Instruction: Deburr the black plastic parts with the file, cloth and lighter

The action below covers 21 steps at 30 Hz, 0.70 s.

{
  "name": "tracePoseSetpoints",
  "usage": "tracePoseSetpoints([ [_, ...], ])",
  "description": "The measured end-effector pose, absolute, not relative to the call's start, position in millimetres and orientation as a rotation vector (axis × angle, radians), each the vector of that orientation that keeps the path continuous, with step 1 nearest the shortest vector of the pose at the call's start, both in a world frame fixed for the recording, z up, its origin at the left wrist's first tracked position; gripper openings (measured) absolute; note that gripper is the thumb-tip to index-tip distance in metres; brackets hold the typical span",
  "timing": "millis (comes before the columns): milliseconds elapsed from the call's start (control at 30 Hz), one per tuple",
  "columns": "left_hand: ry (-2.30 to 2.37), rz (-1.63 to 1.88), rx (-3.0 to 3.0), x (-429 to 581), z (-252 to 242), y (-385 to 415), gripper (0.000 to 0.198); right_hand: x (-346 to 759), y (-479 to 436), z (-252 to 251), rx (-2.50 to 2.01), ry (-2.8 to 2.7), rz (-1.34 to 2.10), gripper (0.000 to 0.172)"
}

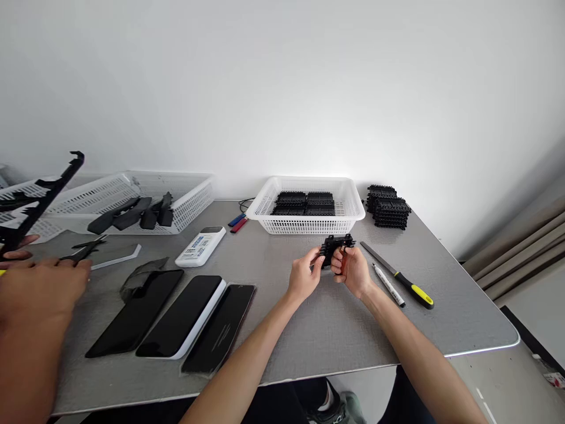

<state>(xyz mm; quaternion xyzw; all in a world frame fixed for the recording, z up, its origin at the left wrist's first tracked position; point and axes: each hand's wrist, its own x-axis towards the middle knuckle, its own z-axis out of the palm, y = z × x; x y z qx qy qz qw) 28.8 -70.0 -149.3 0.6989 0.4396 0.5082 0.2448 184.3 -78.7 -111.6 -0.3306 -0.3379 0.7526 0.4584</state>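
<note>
My left hand (304,275) is closed on the left edge of a black plastic part (329,246), held just above the table. My right hand (355,272) is curled against the same part. Its fingers grip a small orange-red object (344,259), mostly hidden, so its kind does not show. To the right of my right hand lie a white marker pen (389,285) and a file (397,275) with a black and yellow handle. Behind my hands, a white plastic basket (304,225) holds stacks of similar black plastic parts (304,203).
More black parts (389,206) are stacked at the back right. Left of me lie flat dark phone-like slabs (180,318), a white device (200,246) and blue and red items (238,222). At far left, another person's hands (39,294) work beside a second basket (192,203).
</note>
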Motion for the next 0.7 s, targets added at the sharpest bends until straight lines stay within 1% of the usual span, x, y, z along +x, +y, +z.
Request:
tracePoseSetpoints([
  [167, 1.179, 1.386, 1.905, 28, -151, -70, 0.026, 180, -81, -115, -0.862, -0.924, 1.83, 0.027],
  [367, 1.156, 1.446, 1.74, 29, -150, -69, 0.024, 179, -84, -113, -0.863, -0.993, 1.747, 0.036],
  [467, 1.159, 1.524, 1.577, 26, -151, -65, 0.029, 181, -84, -112, -0.879, -0.964, 1.636, 0.039],
  [567, 1.131, 1.577, 1.39, 22, -156, -57, 0.036, 183, -81, -114, -0.931, -0.884, 1.535, 0.047],
  [700, 0.999, 1.57, 1.166, 19, -160, -48, 0.044, 186, -76, -121, -1.042, -0.768, 1.542, 0.048],
])
